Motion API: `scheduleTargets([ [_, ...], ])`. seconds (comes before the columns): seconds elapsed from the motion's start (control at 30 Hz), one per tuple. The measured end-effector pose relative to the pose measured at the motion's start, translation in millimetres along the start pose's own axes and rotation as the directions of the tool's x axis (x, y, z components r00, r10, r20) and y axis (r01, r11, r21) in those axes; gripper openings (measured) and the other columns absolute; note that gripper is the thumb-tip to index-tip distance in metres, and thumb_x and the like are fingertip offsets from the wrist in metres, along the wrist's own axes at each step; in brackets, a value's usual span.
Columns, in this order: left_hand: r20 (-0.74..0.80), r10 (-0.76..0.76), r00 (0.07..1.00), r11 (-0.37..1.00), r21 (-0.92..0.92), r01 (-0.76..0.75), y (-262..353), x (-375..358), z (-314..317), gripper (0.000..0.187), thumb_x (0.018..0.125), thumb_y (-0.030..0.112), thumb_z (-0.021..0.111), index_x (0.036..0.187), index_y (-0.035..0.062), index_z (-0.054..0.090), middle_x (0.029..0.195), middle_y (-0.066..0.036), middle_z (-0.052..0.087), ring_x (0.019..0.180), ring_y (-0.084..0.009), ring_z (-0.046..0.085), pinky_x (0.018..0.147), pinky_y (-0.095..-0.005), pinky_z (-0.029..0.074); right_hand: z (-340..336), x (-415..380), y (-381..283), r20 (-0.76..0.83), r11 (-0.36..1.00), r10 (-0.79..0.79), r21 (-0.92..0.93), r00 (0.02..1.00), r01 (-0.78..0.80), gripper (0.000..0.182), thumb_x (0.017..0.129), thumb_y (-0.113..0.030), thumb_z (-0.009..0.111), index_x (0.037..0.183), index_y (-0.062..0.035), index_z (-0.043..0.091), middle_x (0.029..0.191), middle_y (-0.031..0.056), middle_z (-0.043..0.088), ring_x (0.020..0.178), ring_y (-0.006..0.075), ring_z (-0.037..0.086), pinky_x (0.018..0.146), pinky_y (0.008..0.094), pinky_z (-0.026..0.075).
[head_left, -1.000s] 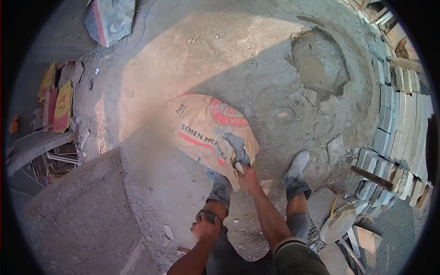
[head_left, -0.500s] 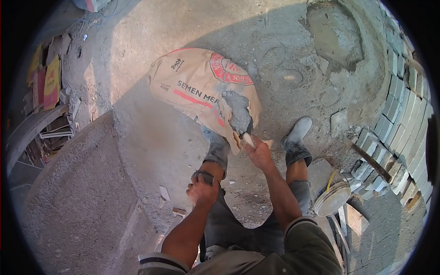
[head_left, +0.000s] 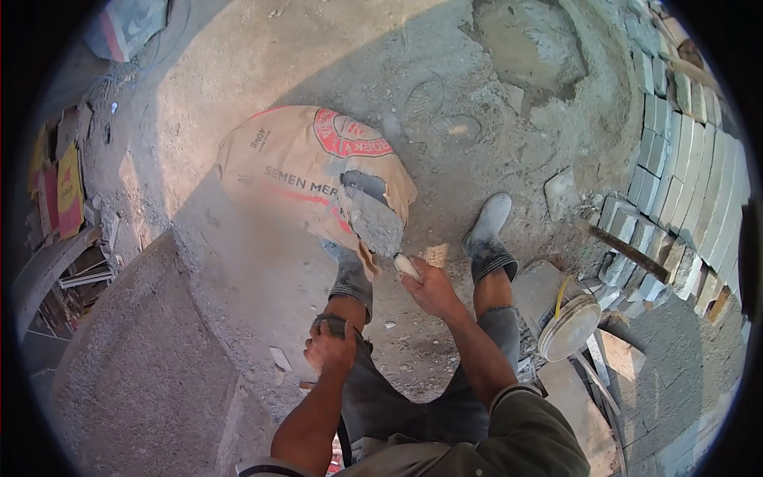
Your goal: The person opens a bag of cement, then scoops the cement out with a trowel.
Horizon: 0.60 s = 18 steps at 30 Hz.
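The bag (head_left: 278,163) lies mid-scene, torn open at its right side, grey powder (head_left: 377,226) at the tear. The right hand (head_left: 433,288) holds the trowel (head_left: 407,266) by its handle. The left hand (head_left: 330,347) rests on the left knee; its grip cannot be told. Near right: bucket (head_left: 570,327), contents unclear.

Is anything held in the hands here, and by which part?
The right hand grips a trowel-like tool by its pale handle; grey powder hides its far end. The left hand rests on the trouser leg.
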<state>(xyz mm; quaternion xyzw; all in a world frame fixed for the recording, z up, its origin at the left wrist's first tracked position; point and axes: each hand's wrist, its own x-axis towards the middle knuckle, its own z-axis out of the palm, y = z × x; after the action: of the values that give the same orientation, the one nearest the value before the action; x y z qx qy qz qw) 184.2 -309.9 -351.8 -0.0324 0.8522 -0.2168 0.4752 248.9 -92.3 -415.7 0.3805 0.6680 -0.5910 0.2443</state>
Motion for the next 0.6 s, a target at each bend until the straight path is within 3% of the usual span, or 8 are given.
scheduleTargets([
  [0.07, -0.029, 0.013, 0.999, 1.000, -0.010, -0.013, 2.8, -2.5, 2.7, 0.065, 0.083, 0.057, 0.051, 0.127, 0.0090, 0.054, 0.129, -0.012, 0.051, 0.110, -0.0326, 0.054, 0.093, -0.0429, 0.043, -11.6, -7.1, 2.6, -0.046, 1.000, 0.005, 0.000, 0.999, -0.005, 0.039, 0.087, -0.027, 0.062, 0.114, -0.0002, 0.056, 0.089, 0.0259, 0.064, 0.083, 0.0368, 0.065, 0.072, 0.0412, 0.050],
  [0.13, -0.033, 0.033, 0.999, 0.999, -0.006, -0.034, 5.0, -2.6, 3.4, 0.066, 0.082, 0.057, 0.051, 0.127, 0.0088, 0.054, 0.128, -0.012, 0.051, 0.110, -0.0324, 0.054, 0.093, -0.0429, 0.043, -24.3, -14.4, 0.6, 0.011, 0.991, -0.069, 0.118, 0.998, 0.067, 0.036, 0.089, -0.025, 0.061, 0.115, -0.0001, 0.056, 0.082, 0.0191, 0.065, 0.073, 0.0287, 0.064, 0.068, 0.0369, 0.049],
  [0.17, -0.022, 0.010, 1.000, 1.000, 0.008, -0.010, 6.3, -3.1, 3.2, 0.067, 0.082, 0.057, 0.051, 0.128, 0.0086, 0.053, 0.128, -0.012, 0.051, 0.109, -0.0323, 0.054, 0.093, -0.0428, 0.043, -33.8, -18.1, -1.8, -0.010, 0.991, -0.075, 0.115, 0.997, 0.075, 0.036, 0.089, -0.025, 0.061, 0.115, -0.0001, 0.056, 0.082, 0.0191, 0.065, 0.073, 0.0287, 0.064, 0.068, 0.0369, 0.049],
  [0.23, -0.041, 0.017, 0.999, 1.000, 0.018, -0.016, 11.8, -5.0, 1.5, 0.065, 0.083, 0.057, 0.051, 0.127, 0.0088, 0.054, 0.128, -0.012, 0.050, 0.109, -0.0326, 0.054, 0.093, -0.0429, 0.044, -55.9, -26.5, -6.8, 0.120, 0.940, -0.006, 0.339, 0.993, -0.035, 0.030, 0.091, -0.021, 0.060, 0.114, -0.0007, 0.057, 0.074, 0.0078, 0.061, 0.062, 0.0150, 0.058, 0.057, 0.0293, 0.046],
  [0.27, -0.046, 0.009, 0.999, 0.999, 0.033, -0.008, 15.3, -6.3, 1.4, 0.064, 0.085, 0.058, 0.050, 0.125, 0.0090, 0.056, 0.129, -0.012, 0.050, 0.109, -0.0329, 0.054, 0.094, -0.0429, 0.044, -66.8, -28.5, -5.5, 0.104, 0.939, -0.006, 0.344, 0.995, -0.030, 0.030, 0.091, -0.021, 0.060, 0.114, -0.0007, 0.057, 0.074, 0.0078, 0.061, 0.062, 0.0150, 0.058, 0.057, 0.0293, 0.046],
  [0.33, -0.063, 0.028, 0.998, 0.998, 0.053, -0.025, 21.1, -6.0, 2.4, 0.064, 0.084, 0.057, 0.050, 0.125, 0.0087, 0.056, 0.128, -0.012, 0.050, 0.109, -0.0326, 0.055, 0.093, -0.0430, 0.045, -89.4, -33.6, 0.6, 0.194, 0.814, 0.063, 0.558, 0.979, -0.163, 0.026, 0.092, -0.018, 0.059, 0.113, -0.0027, 0.058, 0.069, -0.0005, 0.055, 0.056, 0.0057, 0.050, 0.049, 0.0229, 0.040],
  [0.47, -0.084, 0.037, 0.996, 0.994, 0.103, -0.028, 36.5, -8.4, 0.6, 0.064, 0.084, 0.057, 0.051, 0.124, 0.0074, 0.056, 0.126, -0.012, 0.051, 0.107, -0.0321, 0.056, 0.091, -0.0439, 0.046, -141.4, -32.1, 24.3, 0.084, 0.718, 0.106, 0.683, 0.991, -0.134, 0.024, 0.092, -0.020, 0.060, 0.111, -0.0045, 0.059, 0.068, -0.0011, 0.056, 0.052, 0.0043, 0.049, 0.046, 0.0207, 0.038],
  [0.6, -0.088, 0.029, 0.996, 0.991, 0.132, -0.017, 54.6, -12.0, -6.1, 0.064, 0.084, 0.057, 0.051, 0.123, 0.0067, 0.057, 0.125, -0.012, 0.052, 0.106, -0.0323, 0.056, 0.089, -0.0448, 0.046, -226.2, -14.0, 53.0, -0.175, 0.630, 0.316, 0.774, 0.932, -0.068, 0.022, 0.090, -0.021, 0.062, 0.102, -0.0020, 0.059, 0.067, 0.0010, 0.057, 0.047, 0.0078, 0.051, 0.040, 0.0229, 0.040],
])
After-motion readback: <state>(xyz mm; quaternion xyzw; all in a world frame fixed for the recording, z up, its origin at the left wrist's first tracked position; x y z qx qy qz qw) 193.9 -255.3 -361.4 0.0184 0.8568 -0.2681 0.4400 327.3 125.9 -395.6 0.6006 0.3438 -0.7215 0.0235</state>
